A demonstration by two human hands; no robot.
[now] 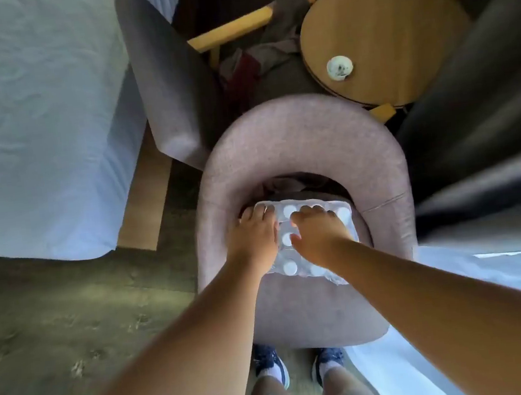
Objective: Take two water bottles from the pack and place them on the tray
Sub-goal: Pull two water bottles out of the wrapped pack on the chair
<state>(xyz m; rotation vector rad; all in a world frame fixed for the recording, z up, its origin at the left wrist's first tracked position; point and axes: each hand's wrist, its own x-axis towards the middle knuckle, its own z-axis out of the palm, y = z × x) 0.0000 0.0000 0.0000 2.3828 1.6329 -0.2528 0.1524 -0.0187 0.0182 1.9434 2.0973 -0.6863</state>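
A shrink-wrapped pack of water bottles [286,255] with white caps sits on the seat of a pink armchair [298,142], seen from above. My left hand [253,236] lies on the pack's left side, fingers curled over its far edge. My right hand [317,233] rests on the top of the pack, fingers bent over the caps and the plastic wrap. Whether either hand truly grips the wrap or a bottle is unclear. No tray shows in this view.
A round wooden side table [387,42] with a small white cup [339,67] stands beyond the armchair. A second grey chair [170,87] and a bed with a pale sheet [36,124] are at the left. White bedding [473,278] lies at the right. My feet [299,367] stand on the carpet.
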